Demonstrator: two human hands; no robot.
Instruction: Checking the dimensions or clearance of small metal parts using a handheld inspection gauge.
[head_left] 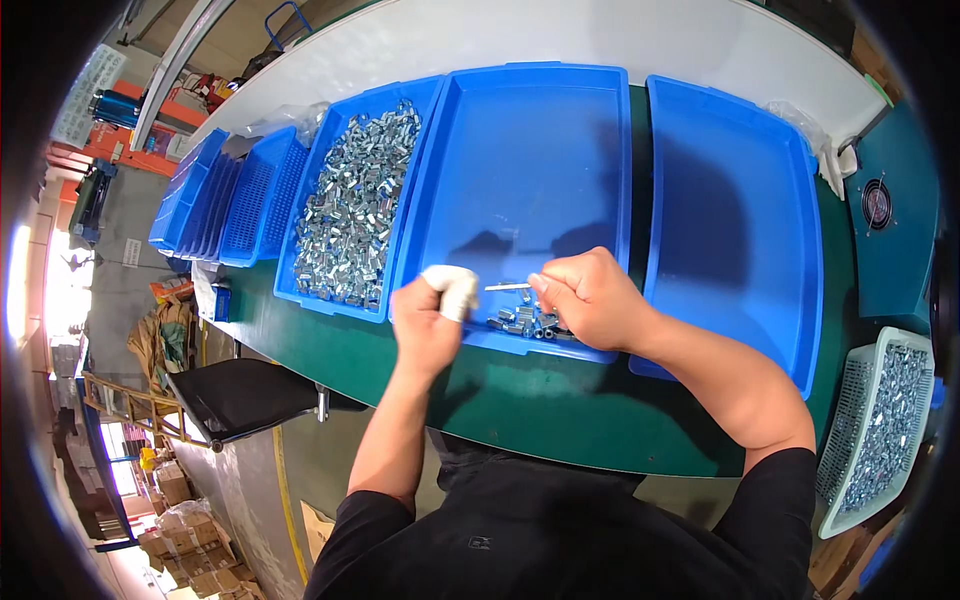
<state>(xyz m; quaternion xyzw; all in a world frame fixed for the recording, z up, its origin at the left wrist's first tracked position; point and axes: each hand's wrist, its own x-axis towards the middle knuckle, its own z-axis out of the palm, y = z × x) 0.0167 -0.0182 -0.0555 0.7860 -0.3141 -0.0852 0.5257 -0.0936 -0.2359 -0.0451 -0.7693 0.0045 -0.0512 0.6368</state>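
Note:
My right hand [597, 303] pinches a thin, silvery metal rod [508, 287] between thumb and fingers, over the near edge of the middle blue tray [530, 130]. The rod points left toward my left hand [422, 325], which is closed, with white covering on its finger. Whatever my left fingers hold is hidden from this view. Beneath the rod, a small heap of short, shiny metal sleeves [527, 320] lies in the tray's near part. To the left, another blue tray [290, 270] bears a thick layer of similar small metal parts [355, 205].
A third blue tray [735, 190] sits at the right on the green table [560, 400]. Stacked blue baskets [262, 205] stand far left. At the right edge are a pale basket of metal parts [880, 430] and a teal machine with a fan [890, 210]. A black chair [250, 400] stands lower left.

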